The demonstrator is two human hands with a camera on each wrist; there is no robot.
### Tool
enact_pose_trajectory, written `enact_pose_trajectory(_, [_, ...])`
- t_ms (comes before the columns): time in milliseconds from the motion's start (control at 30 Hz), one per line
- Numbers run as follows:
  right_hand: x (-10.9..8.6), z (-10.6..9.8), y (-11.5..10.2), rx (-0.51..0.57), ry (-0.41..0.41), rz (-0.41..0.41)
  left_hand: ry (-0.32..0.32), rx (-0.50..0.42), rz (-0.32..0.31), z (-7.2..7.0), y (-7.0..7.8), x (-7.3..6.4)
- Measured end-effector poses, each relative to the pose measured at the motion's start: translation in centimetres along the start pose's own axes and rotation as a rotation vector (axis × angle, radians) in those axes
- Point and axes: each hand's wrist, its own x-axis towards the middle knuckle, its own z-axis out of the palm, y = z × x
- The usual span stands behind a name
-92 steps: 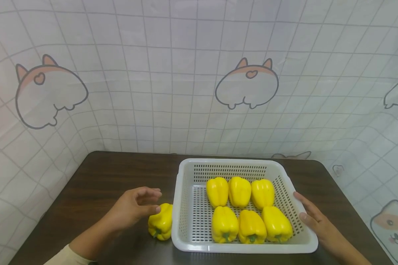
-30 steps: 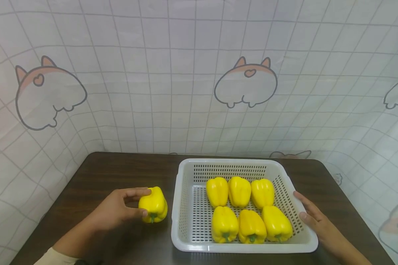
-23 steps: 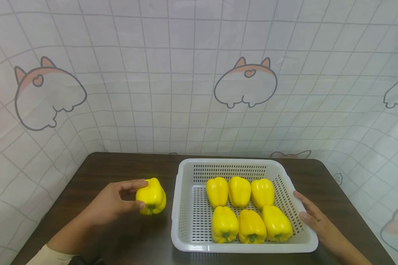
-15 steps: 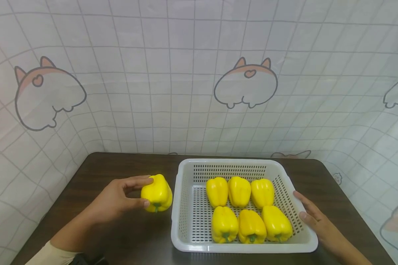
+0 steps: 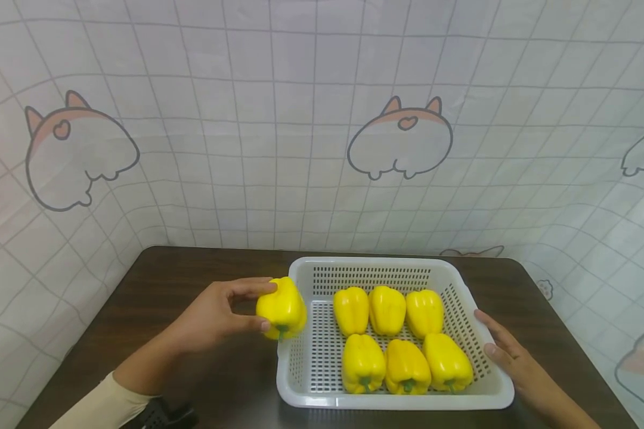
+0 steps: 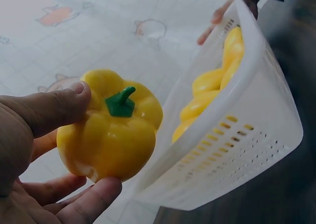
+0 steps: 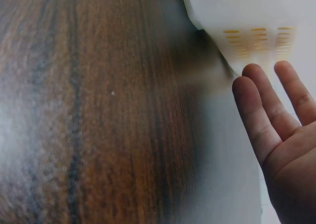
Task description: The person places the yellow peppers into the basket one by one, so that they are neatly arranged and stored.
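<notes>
My left hand (image 5: 214,313) grips a yellow bell pepper (image 5: 282,307) between thumb and fingers, raised at the left rim of the white plastic basket (image 5: 394,401). In the left wrist view the green stem (image 6: 120,103) of this bell pepper faces the camera. Several more yellow bell peppers (image 5: 389,311) lie in the basket in two rows, toward its middle and right. At the basket's right rim rests my right hand (image 5: 517,360). Its fingers (image 7: 256,115) look straight in the right wrist view, beside the slotted wall.
The basket stands on a dark brown wooden table (image 5: 193,268). A white cloth (image 5: 316,196) with grid lines and cartoon corgis hangs behind and at the sides. Bare slotted floor (image 5: 324,363) shows in the left part of the basket. A black object (image 5: 166,414) sits by the left wrist.
My left hand has taken hold of the bell pepper that lay left of the basket, lifted it, and moved it right to the basket's left rim. The right hand stays put.
</notes>
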Motion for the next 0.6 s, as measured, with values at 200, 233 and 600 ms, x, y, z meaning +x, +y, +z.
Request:
enact_pose_trajectory(200, [0.0,0.1,-0.1,0.006,-0.004,-0.004,-0.031,-0.016,0.001,1.2,0.3,1.0])
enact_pose_trajectory(233, [0.0,0.1,-0.1,0.004,-0.004,-0.004,-0.036,-0.017,-0.002,1.4,0.3,1.1])
enact_pose_trajectory(600, [0.0,0.0,-0.1,0.000,-0.004,0.010,-0.062,-0.009,-0.013,3.2,0.2,2.4])
